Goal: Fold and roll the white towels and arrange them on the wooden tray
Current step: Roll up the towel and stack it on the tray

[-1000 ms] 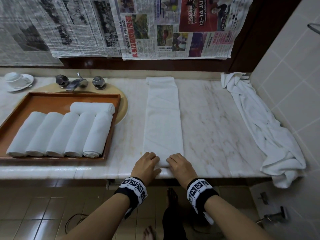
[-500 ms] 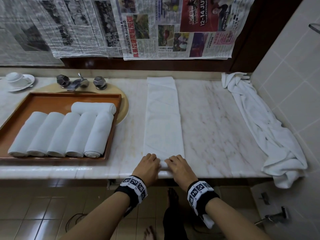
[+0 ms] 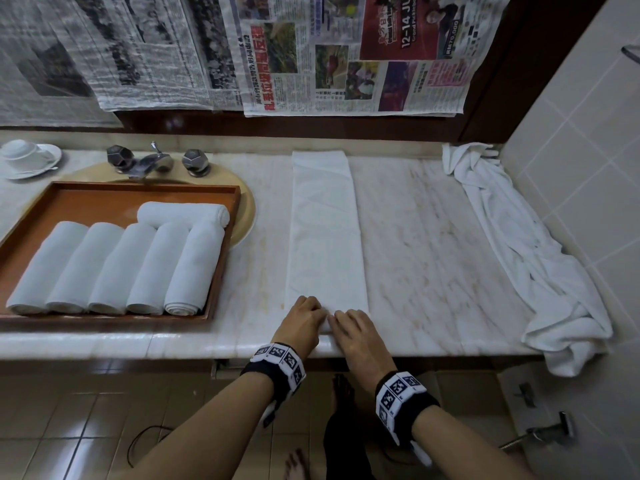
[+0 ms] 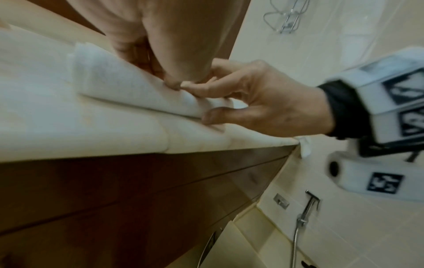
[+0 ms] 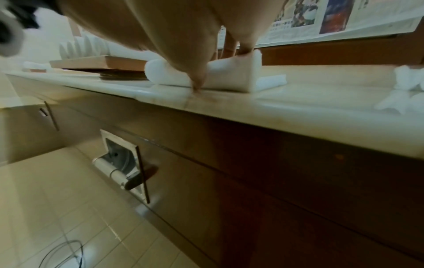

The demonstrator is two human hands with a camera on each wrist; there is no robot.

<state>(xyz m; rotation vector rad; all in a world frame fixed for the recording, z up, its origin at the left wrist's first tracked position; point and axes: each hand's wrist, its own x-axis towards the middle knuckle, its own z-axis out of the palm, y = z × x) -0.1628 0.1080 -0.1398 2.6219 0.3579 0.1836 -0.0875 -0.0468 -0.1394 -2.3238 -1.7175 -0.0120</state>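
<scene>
A long folded white towel point(image 3: 325, 233) lies flat on the marble counter, running from the back wall to the front edge. Its near end is turned into a small roll point(image 4: 128, 87). My left hand point(image 3: 304, 315) and right hand point(image 3: 348, 323) sit side by side on that roll, fingers curled over it and thumbs behind. The right wrist view shows the roll point(image 5: 229, 76) under my thumb. The wooden tray point(image 3: 104, 195) stands to the left and holds several rolled white towels point(image 3: 114, 268), one lying crosswise behind the row.
A loose crumpled white towel point(image 3: 533, 258) lies along the counter's right side by the tiled wall. The tray sits over the sink point(image 3: 246, 216) below the tap point(image 3: 152, 164). A cup and saucer point(image 3: 27, 159) stand at the far left. Newspaper covers the wall.
Both hands have closed together on the towel's near end and turned it over into a small roll, edging slightly away from the counter's front.
</scene>
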